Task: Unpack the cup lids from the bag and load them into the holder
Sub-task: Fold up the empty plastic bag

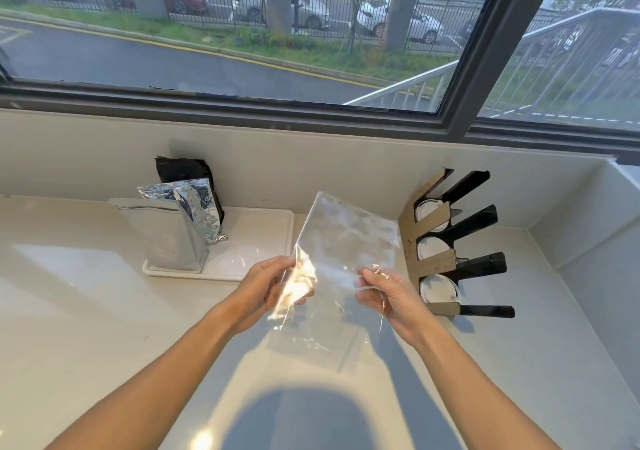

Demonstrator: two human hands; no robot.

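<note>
I hold a clear plastic bag [346, 241] up over the white counter, stretched flat between both hands. My left hand [263, 287] pinches its crumpled left edge, and my right hand [388, 293] pinches its lower right edge. The bag looks flat, with no lids visible in it. To the right stands a cardboard and black holder [446, 266] with three slots one above the other. White cup lids [438, 290] sit in each slot. The holder is just beyond my right hand, apart from it.
A white tray [256, 238] at the back left carries a white pouch [166, 235], a silver foil bag [197, 203] and a black bag [183, 172]. A low wall and window run behind; a raised ledge [588, 214] closes off the right side.
</note>
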